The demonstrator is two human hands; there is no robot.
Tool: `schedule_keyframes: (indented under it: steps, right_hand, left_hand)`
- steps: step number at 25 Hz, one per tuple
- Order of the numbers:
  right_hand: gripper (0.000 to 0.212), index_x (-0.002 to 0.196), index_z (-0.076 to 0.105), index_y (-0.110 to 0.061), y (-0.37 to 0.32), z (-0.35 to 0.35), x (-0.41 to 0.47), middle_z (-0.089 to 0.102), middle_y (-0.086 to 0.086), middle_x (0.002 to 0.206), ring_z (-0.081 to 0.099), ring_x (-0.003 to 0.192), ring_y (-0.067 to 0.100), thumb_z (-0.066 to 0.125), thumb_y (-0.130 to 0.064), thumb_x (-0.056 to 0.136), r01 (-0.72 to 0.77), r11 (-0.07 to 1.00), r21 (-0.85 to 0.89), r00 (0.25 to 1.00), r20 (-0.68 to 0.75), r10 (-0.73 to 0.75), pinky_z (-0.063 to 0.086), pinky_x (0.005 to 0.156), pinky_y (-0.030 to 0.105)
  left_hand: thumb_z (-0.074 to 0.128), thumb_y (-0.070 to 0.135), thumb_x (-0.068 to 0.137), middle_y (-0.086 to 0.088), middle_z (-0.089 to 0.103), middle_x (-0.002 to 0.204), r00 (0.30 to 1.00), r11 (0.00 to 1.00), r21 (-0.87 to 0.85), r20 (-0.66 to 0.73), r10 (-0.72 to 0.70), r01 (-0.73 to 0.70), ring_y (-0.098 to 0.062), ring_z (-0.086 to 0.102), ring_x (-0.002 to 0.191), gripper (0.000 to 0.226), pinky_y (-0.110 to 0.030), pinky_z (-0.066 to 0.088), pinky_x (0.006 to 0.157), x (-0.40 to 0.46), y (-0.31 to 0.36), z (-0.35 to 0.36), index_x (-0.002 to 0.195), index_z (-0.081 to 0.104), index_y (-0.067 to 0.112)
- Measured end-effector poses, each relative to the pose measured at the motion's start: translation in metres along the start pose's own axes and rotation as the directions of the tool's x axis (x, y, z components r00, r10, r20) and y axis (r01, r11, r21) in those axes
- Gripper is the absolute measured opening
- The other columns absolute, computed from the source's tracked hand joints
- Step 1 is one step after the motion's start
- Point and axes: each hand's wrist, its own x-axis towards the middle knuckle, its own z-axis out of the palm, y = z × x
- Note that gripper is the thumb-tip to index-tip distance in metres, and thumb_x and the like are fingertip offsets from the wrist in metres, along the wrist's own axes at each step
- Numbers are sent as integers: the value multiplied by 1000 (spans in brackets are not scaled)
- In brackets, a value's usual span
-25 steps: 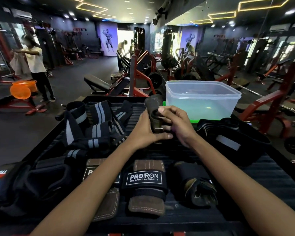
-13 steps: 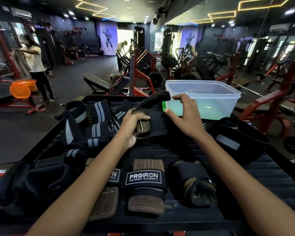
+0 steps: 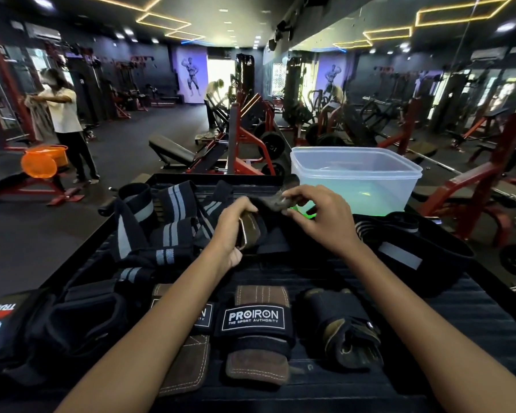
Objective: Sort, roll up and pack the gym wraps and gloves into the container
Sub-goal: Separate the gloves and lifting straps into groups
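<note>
Toward the table's (image 3: 474,317) far edge, beside the translucent plastic container (image 3: 355,177), the left hand (image 3: 233,231) grips a lifting grip (image 3: 268,216) by its stiff leathery pad while the right hand (image 3: 316,216) pinches its limp black strap, which could spring unrolled if pinched loosely.

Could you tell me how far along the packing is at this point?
Barely started: the clear plastic container looks empty. In hand: the left hand and right hand grip one dark grip strap. Left: striped wraps and PROIRON grip pads still unpacked.
</note>
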Motion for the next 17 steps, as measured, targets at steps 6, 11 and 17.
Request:
schedule_keyframes:
  steps: [6, 11, 17]
  right_hand:
    - [19, 93, 73, -23, -12, 13, -5, 64, -10, 72, 57, 80, 19, 77, -25, 74, 373, 912, -170, 928, 88, -363, 41, 70, 34]
    - [17, 82, 76, -24, -12, 8, -3, 49, -13, 55, 47, 65, 8, 72, -40, 79, 137, 986, 91, 964, 218, -154, 33, 63, 27]
    - [61, 61, 66, -2, -2, -18, 8, 63, 10, 49, 57, 41, 17, 54, -53, 92, -558, 734, 386, 826, 179, 534, 41, 50, 22]
  left_hand:
    - [43, 33, 81, -14, 63, 101, 1000, 952, -305, 29, 9, 1, -29, 61, 87, 40, -37, 51, 72, 3, 10, -11, 105, 61, 6]
    - [44, 35, 87, -16, 63, 126, 999, 944, -329, 32, 8, 2, -32, 61, 110, 42, -46, 51, 85, -1, 14, -12, 113, 62, 9]
    - [51, 37, 90, -15, 63, 127, 991, 944, -327, 103, 88, -50, -30, 61, 116, 49, -46, 53, 91, -2, 16, -10, 125, 60, 3]
